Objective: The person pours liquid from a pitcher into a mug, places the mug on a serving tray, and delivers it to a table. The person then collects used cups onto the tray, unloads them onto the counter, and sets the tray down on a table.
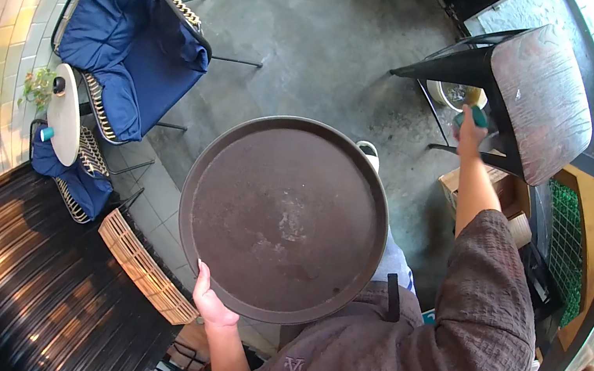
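A large round brown tray [262, 203] with pale worn marks near its middle lies in front of my body. My left hand [214, 304] grips its lower left rim, thumb at the edge and the other fingers hidden beneath. Out to the right, my right hand [471, 130] is closed around a green object [476, 117], perhaps a brush handle, slightly blurred. Just past it, a white round container [440, 94] shows behind the legs of a stool with a worn grey seat [541, 101].
Blue-cushioned chairs [170, 72] and a small round table [67, 117] stand at the left. A wooden slatted piece [144, 266] lies beside dark corrugated panels [49, 285]. A cardboard box [506, 192] sits below the stool, near green mesh [565, 249].
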### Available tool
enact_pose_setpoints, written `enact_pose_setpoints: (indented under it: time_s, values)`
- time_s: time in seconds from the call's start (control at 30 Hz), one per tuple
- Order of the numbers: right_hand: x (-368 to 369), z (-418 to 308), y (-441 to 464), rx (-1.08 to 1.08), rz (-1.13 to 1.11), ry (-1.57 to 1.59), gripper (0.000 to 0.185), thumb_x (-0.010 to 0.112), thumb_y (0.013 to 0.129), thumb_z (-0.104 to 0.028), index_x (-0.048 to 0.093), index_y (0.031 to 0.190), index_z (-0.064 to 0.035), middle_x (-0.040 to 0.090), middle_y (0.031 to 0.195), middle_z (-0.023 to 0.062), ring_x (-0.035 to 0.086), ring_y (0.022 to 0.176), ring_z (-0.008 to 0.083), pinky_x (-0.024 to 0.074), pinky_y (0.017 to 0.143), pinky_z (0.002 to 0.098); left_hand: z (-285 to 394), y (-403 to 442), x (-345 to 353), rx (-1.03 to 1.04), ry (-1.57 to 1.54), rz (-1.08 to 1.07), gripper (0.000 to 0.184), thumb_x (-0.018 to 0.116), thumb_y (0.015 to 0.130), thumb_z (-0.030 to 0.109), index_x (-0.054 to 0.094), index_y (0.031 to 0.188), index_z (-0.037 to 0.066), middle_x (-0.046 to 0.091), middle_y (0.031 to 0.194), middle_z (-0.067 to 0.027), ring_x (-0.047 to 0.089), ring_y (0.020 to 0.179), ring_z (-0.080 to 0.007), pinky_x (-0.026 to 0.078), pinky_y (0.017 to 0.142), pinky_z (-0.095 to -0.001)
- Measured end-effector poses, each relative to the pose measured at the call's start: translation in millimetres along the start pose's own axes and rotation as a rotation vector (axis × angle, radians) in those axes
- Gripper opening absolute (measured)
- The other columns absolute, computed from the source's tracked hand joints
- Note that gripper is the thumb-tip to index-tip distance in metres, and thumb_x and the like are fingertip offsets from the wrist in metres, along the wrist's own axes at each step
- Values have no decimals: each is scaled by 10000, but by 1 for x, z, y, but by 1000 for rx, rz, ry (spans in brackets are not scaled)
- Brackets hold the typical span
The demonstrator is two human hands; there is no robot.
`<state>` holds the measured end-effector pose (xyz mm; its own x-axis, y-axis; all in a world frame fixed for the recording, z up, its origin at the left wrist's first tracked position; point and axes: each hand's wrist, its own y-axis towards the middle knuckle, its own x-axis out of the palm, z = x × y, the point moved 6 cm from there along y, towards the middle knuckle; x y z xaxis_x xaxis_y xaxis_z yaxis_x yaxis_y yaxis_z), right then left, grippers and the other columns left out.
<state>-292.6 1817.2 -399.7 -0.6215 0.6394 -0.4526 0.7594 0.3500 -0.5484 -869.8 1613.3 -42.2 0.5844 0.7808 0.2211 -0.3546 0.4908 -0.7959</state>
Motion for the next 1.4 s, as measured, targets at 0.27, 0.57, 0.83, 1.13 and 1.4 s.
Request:
enact_pose_setpoints:
  time_s: [0.27,0.57,0.83,1.13,1.4]
  values:
    - [-25,-16,-220,-185,-441,368,662,801,745,-238,458,1273,-36,557,1082,56,550,961,150,460,839,300,-34,-24,-87,7,-240,-134,453,449,1003,339,484,1341,39,548,1334,-114,522,1208,-305,385,1041,-456]
    - [-93,-137,-503,-1008,-873,178,595,774,767,-134,417,1229,-21,578,1057,82,592,969,185,463,889,331,-65,-103,-205,122,-407,-251,455,466,983,298,505,1319,-6,566,1321,-125,539,1204,-291,404,1031,-421]
    - [-110,-105,-727,-1150,-1321,-11,775,890,642,-181,446,1248,12,611,1084,106,603,1007,181,488,892,327,-63,-171,-298,298,-652,-303,455,422,1015,323,484,1340,9,546,1347,-120,537,1210,-294,411,1037,-430]
    - [-35,-41,-838,-1509,-1502,-307,772,904,563,-240,547,1207,-8,624,1150,169,605,1085,329,480,940,407,-13,-151,-339,412,-698,-218,457,412,1019,322,470,1351,14,539,1353,-119,529,1222,-298,404,1042,-448]
    - [105,-46,-905,-1550,-1600,-251,706,891,588,-202,551,1182,-32,613,1116,158,604,1056,344,498,903,420,83,-59,-346,408,-789,-266,472,386,1020,323,453,1366,8,522,1371,-137,505,1250,-311,387,1063,-462]
